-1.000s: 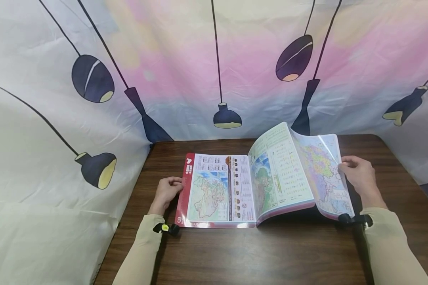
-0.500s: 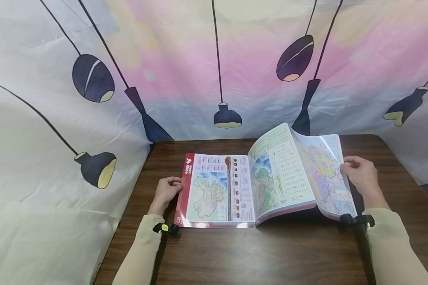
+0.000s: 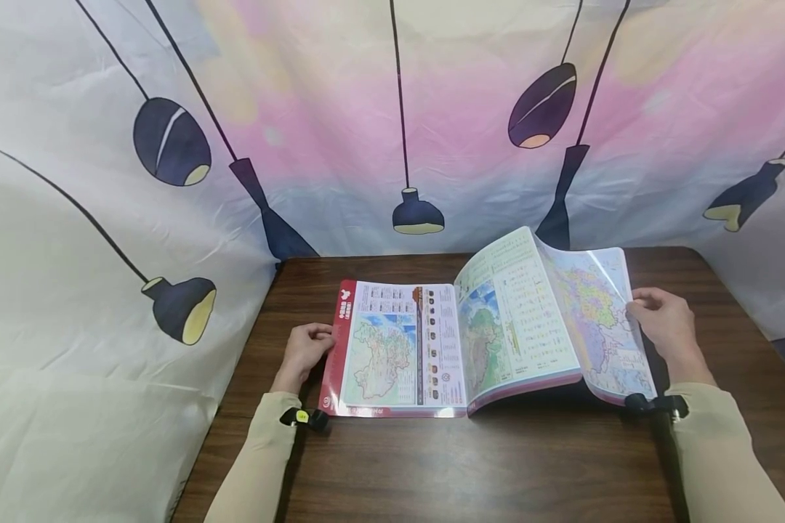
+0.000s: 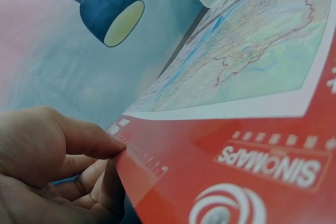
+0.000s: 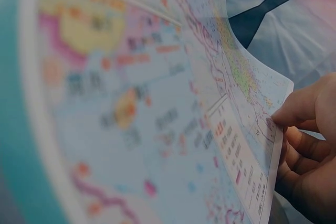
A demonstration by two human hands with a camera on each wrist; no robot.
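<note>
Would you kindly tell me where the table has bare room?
The table is bare between the atlas and the near edge, and behind it along the backdrop. It is crowded beside the left hand and right hand.

The glossy red cover flap (image 4: 236, 166) of the open map atlas bears the white word "SINOMAPS", seen upside down beside a white swirl logo; other print is illegible.

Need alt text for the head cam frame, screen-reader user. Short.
Two hands hold an open map atlas on a dark wooden table: the left hand pinches the red outer edge of the flat left cover, and the right hand pinches the edge of a lifted glossy map page. A pastel backdrop printed with hanging lamps stands behind.
</note>
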